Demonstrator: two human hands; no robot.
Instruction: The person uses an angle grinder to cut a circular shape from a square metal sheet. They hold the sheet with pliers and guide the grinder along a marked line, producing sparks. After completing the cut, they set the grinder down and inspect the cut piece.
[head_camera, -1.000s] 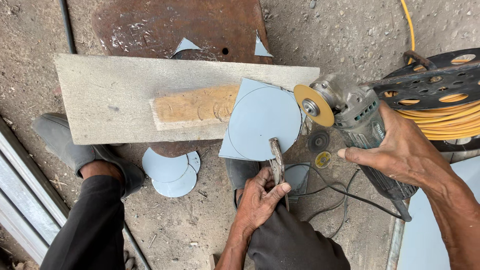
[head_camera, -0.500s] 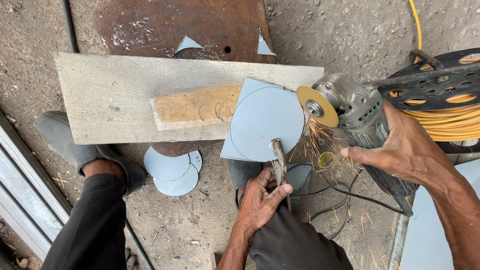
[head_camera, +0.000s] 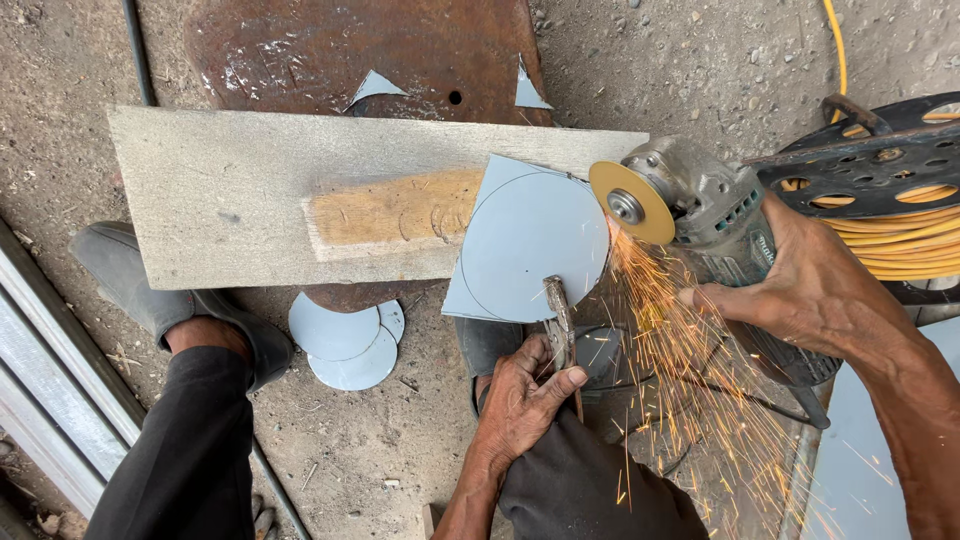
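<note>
Right hand (head_camera: 815, 290) closed around the angle grinder (head_camera: 715, 215); its yellow disc (head_camera: 630, 202) now meets the right edge of the grey metal sheet (head_camera: 530, 240). A dense spray of sparks (head_camera: 690, 370) falls down and to the right, far heavier than half a second ago. Left hand (head_camera: 520, 400) closed on pliers (head_camera: 560, 325), whose grip pinches the sheet's lower edge. Sheet lies on the wooden board (head_camera: 300, 195), position unchanged. Cut discs (head_camera: 345, 345) lie on the ground.

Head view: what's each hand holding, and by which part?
Left hand grips pliers by the handles; their tip clamps the lower edge of the metal sheet. Right hand holds the angle grinder by its body.
</note>
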